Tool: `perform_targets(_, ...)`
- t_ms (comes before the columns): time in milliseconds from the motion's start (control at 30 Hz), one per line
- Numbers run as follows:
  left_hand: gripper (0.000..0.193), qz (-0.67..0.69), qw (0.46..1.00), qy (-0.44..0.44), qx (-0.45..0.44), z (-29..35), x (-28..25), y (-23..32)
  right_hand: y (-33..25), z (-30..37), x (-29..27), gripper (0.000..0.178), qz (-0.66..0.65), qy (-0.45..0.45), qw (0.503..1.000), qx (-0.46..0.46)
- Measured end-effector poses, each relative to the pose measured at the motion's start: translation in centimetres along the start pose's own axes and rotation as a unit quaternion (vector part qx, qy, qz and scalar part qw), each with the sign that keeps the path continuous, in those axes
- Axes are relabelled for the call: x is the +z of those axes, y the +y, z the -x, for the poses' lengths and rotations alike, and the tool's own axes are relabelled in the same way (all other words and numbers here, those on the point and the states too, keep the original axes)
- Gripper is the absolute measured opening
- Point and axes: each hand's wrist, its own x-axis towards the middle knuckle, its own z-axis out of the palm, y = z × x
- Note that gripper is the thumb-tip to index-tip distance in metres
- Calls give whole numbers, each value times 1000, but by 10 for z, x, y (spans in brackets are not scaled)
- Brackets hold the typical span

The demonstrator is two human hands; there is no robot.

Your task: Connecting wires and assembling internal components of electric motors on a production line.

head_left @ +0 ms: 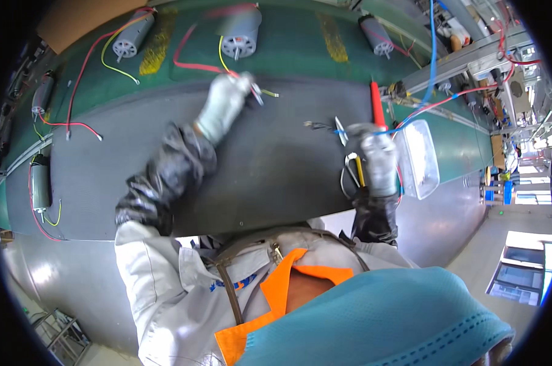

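Note:
My left hand point(222, 105), in a white glove, is closed around the end of a red wire point(193, 64). The wire leads from a grey cylindrical motor point(239, 38) on the green surface, and its pale tips stick out past my fingers beside a yellow-green lead point(270, 94). My right hand point(379, 160), also gloved, is over hand tools at the right of the black mat; its fingers are blurred. Beside it are a yellow-handled tool point(360, 172), a pointed metal tool point(341, 129) and a red bar-shaped object point(377, 105). A blue hose point(433, 55) crosses near this hand.
More motors with red and yellow-green leads stand around: far left point(133, 35), far right point(376, 38) and left side point(40, 186). Right of my right hand is a clear plastic tub point(421, 160). The black mat point(270, 165) lies before me, with a metal frame point(453, 61) at right.

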Motion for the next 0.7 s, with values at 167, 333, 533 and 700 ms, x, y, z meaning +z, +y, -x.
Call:
perform_targets(167,72,-74,989,-111,-70,-24,-1,24,-24,9,-12,39,375,93,888,248)
perform_targets(333,52,-127,972,-166,111,-51,37,-31,-41,-23,40,40,315,-374,861,138)
perform_targets(533,24,-408,813,-153,386,-58,27,-45,52,-212,-14,39,407,87,909,15)
perform_targets(700,25,-537,776,-90,319,-56,45,-27,170,-356,-206,70,842,-93,525,-88)
